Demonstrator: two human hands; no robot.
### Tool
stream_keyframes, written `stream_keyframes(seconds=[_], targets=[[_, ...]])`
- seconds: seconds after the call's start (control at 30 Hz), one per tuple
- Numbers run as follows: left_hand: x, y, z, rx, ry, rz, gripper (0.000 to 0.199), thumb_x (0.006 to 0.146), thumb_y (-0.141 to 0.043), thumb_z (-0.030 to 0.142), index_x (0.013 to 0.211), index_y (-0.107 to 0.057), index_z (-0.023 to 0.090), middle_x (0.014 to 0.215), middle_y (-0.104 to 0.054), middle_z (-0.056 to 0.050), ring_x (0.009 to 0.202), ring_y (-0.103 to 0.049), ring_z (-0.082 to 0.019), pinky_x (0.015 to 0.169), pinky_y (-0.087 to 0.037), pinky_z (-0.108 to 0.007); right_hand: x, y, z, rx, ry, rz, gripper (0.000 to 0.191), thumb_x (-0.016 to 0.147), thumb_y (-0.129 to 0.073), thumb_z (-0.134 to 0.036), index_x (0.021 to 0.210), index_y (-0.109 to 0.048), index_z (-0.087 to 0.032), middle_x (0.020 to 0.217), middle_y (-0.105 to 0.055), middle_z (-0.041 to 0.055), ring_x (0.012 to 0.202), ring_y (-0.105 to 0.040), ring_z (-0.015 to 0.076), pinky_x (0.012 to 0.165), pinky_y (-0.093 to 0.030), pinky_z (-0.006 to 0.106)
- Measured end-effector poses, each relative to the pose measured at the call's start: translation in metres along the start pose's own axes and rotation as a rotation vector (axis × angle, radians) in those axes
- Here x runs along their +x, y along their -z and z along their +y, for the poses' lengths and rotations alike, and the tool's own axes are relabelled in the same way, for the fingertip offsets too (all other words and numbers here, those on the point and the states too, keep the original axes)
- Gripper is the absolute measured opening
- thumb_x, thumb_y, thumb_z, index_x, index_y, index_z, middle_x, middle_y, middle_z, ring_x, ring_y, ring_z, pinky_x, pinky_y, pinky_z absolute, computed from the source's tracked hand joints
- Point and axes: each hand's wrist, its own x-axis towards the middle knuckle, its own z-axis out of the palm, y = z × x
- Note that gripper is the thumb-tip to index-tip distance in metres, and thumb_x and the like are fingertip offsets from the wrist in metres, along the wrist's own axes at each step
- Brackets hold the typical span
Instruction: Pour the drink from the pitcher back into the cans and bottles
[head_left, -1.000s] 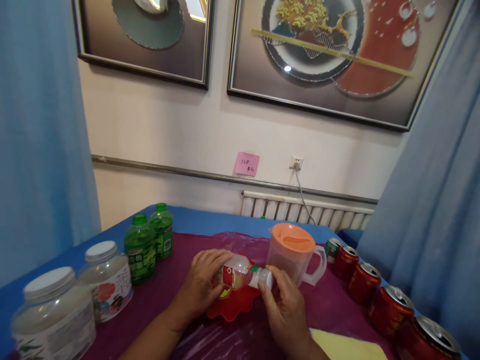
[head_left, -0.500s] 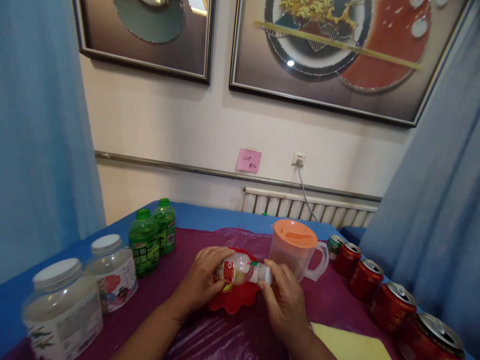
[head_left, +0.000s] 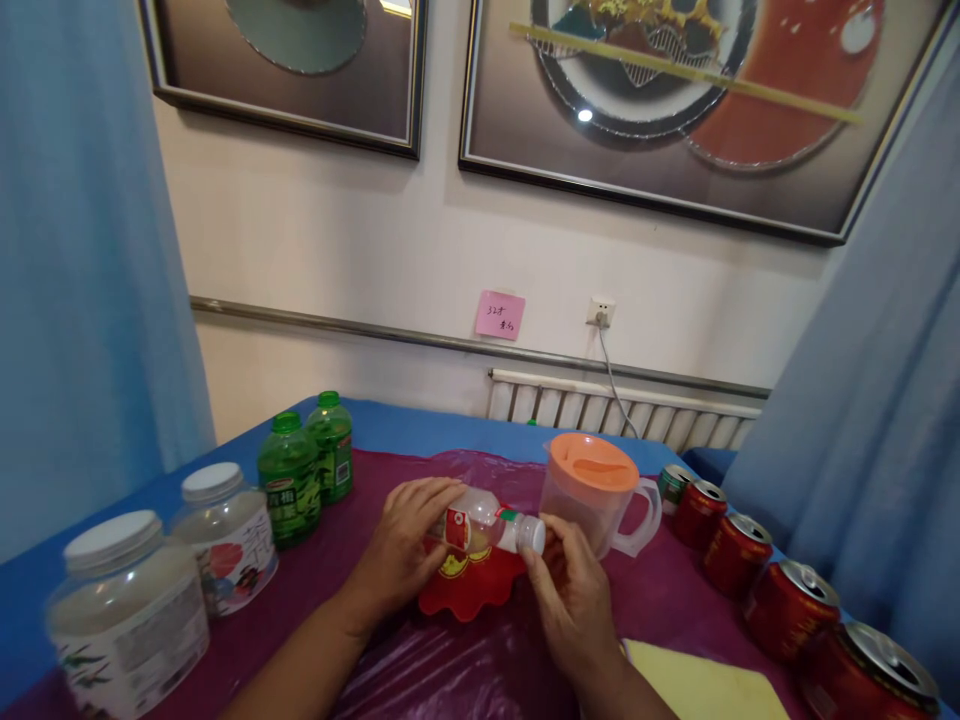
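Observation:
A clear plastic bottle (head_left: 480, 522) with a red label and a white cap (head_left: 531, 536) lies tilted sideways in the air, its cap end to the right. My left hand (head_left: 411, 532) is wrapped round the bottle's base end. At the other end, my right hand (head_left: 571, 585) has its thumb and fingers pinched at the cap. Below the bottle is a red scalloped dish or mat (head_left: 469, 590) with yellow markings, partly hidden by the bottle and my left hand.
Two lidded clear jars (head_left: 127, 620) and two green bottles (head_left: 289, 485) stand on the left. A pitcher (head_left: 577, 510) with an orange lid is behind my right hand. Several cans (head_left: 791, 608) line the right side, near a yellow cloth (head_left: 705, 680). Purple plastic (head_left: 442, 685) covers the table.
The bottle has risen slightly, showing more of the red dish or mat beneath it. My right fingers have shifted their hold around the cap. The view has tipped slightly.

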Motion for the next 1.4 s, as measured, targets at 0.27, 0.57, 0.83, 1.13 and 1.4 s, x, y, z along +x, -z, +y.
stream_keyframes(seconds=[0.27, 0.57, 0.83, 1.13, 1.4], targets=[[0.0, 0.001, 0.001, 0.009, -0.004, 0.004, 0.06, 0.076, -0.057, 0.014, 0.135, -0.054, 0.025, 0.133, -0.064, -0.008, 0.124, -0.054, -0.027, 0.108, -0.037, -0.047, -0.001, -0.001, -0.01, 0.027, 0.034, 0.048, 0.055, 0.09, -0.06, -0.025, 0.144, -0.045, -0.023, 0.126, -0.061, 0.0117, 0.112, -0.063, 0.0239, 0.093, -0.054, 0.039], [-0.001, -0.001, 0.0, 0.008, -0.003, 0.012, 0.061, 0.076, -0.057, 0.015, 0.136, -0.054, 0.026, 0.133, -0.064, -0.007, 0.124, -0.055, -0.027, 0.108, -0.038, -0.046, 0.001, -0.004, 0.003, 0.089, -0.027, 0.08, 0.03, 0.092, -0.061, -0.031, 0.12, -0.065, -0.022, 0.097, -0.065, 0.0061, 0.071, -0.062, 0.0153, 0.063, -0.054, 0.027], [0.0, -0.001, 0.0, -0.001, 0.016, 0.003, 0.063, 0.074, -0.057, 0.014, 0.136, -0.054, 0.026, 0.132, -0.064, -0.008, 0.124, -0.055, -0.027, 0.109, -0.038, -0.047, -0.003, -0.004, -0.01, 0.136, -0.062, 0.061, 0.059, 0.092, -0.058, -0.026, 0.148, -0.039, -0.021, 0.117, -0.064, 0.0121, 0.092, -0.066, 0.02, 0.08, -0.057, 0.034], [-0.001, -0.001, 0.0, 0.0, 0.006, -0.005, 0.062, 0.075, -0.057, 0.013, 0.136, -0.052, 0.025, 0.134, -0.063, -0.007, 0.126, -0.054, -0.027, 0.109, -0.037, -0.046, 0.0, -0.004, -0.001, 0.109, -0.054, 0.073, 0.03, 0.095, -0.056, -0.031, 0.124, -0.06, -0.022, 0.103, -0.063, 0.0072, 0.076, -0.061, 0.0157, 0.068, -0.054, 0.028], [0.0, 0.0, 0.0, 0.02, 0.004, 0.005, 0.064, 0.073, -0.056, 0.012, 0.136, -0.051, 0.024, 0.133, -0.063, -0.008, 0.125, -0.054, -0.028, 0.108, -0.036, -0.048, -0.005, -0.007, -0.01, 0.275, -0.138, 0.054, 0.054, 0.096, -0.058, -0.031, 0.145, -0.038, -0.022, 0.119, -0.062, 0.0112, 0.1, -0.065, 0.0197, 0.084, -0.056, 0.033]])
